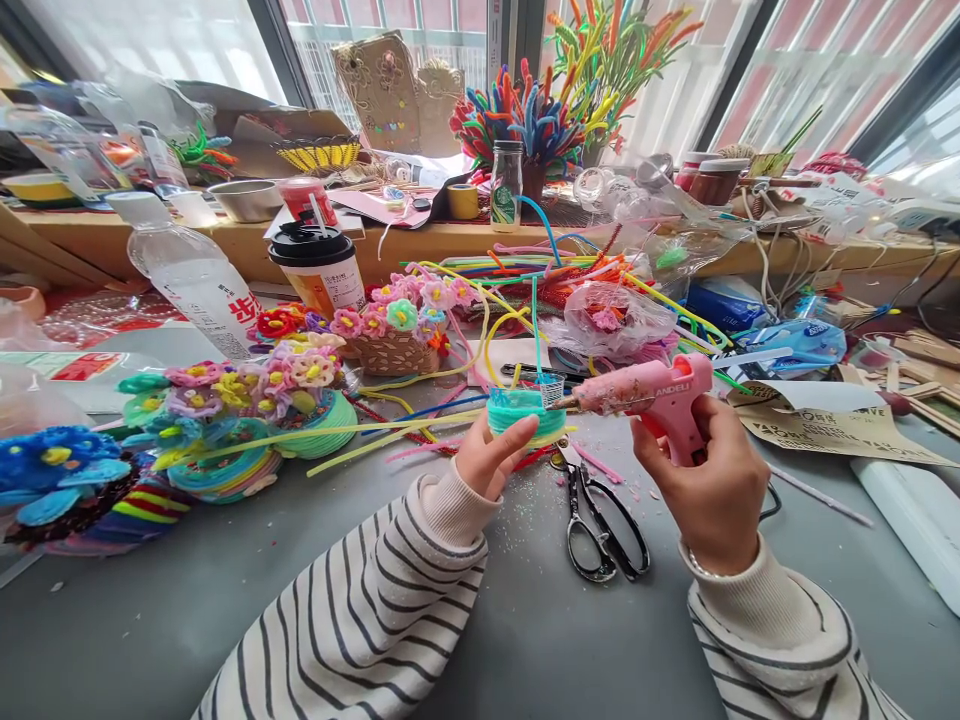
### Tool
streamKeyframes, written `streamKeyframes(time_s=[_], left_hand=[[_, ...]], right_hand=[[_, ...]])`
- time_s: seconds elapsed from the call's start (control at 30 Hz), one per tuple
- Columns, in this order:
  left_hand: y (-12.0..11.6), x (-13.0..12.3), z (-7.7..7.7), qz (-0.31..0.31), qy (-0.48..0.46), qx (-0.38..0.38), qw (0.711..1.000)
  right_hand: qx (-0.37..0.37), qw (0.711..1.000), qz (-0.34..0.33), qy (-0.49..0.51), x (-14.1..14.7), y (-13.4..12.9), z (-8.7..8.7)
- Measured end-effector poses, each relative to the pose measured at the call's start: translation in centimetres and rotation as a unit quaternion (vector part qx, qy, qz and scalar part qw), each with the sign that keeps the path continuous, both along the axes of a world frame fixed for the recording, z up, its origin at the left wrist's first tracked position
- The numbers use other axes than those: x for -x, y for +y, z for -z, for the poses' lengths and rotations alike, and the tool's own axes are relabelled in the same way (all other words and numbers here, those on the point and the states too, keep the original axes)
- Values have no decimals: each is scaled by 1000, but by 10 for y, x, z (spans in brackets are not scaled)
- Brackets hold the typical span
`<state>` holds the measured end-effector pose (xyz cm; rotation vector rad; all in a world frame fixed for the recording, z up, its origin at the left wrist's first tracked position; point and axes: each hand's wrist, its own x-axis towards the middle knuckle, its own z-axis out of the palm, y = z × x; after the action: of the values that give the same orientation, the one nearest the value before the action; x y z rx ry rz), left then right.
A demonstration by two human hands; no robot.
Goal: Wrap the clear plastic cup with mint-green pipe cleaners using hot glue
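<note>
My left hand [491, 455] grips a small round basket [517, 410] wound with turquoise pipe cleaner, its thumb against the near side. A turquoise pipe cleaner [535, 320] stands up from the basket's rim, where a bit of mesh shows. In my right hand [709, 480] is a pink glue gun [645, 392], fingers wrapped round its handle. Its nozzle points left and meets or nearly meets the basket's right side; I cannot tell which. Black-handled scissors [604, 520] lie on the grey table [555, 650] below, between my hands.
Finished pipe-cleaner flower baskets [225, 460] crowd the left. Behind them stand a water bottle [195, 270] and a lidded cup [319, 265]. Loose pipe cleaners [397, 435] and a plastic bag [619, 320] lie beyond my hands. Printed brown paper [840, 425] and a white object [911, 520] are at right.
</note>
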<state>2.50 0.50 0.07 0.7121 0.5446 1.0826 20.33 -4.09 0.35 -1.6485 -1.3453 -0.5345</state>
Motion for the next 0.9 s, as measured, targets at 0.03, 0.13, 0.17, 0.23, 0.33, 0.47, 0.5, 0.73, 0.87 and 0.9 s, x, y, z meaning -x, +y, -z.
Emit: streamKeyframes(time_s=[0.03,0.13,0.17,0.23,0.33,0.47,0.5,0.73,0.87,0.9], left_hand=[[0,0,0,0,1,0,1000],[0,0,0,-1,5,4,1000],[0,0,0,-2,5,6,1000],[1,0,1,-3,6,7,1000],[1,1,3,-2,10,8,1000],[2,1,4,0,10,12,1000],[3,1,4,1,8,11,1000],[3,1,4,0,4,7,1000],[3,1,4,2,7,3,1000],[2,1,4,3,7,2,1000]], right_hand=[[1,1000,1,2,0,0,0],[6,1000,3,7,0,-1,1],[7,1000,3,10,0,-1,1],[8,1000,3,13,0,-2,1],[6,1000,3,18,0,-2,1],[6,1000,6,23,1,-2,2],[7,1000,6,24,1,-2,2],[5,999,13,30,1,-3,1],[2,999,13,31,1,-3,1],[3,999,15,33,2,-3,1]])
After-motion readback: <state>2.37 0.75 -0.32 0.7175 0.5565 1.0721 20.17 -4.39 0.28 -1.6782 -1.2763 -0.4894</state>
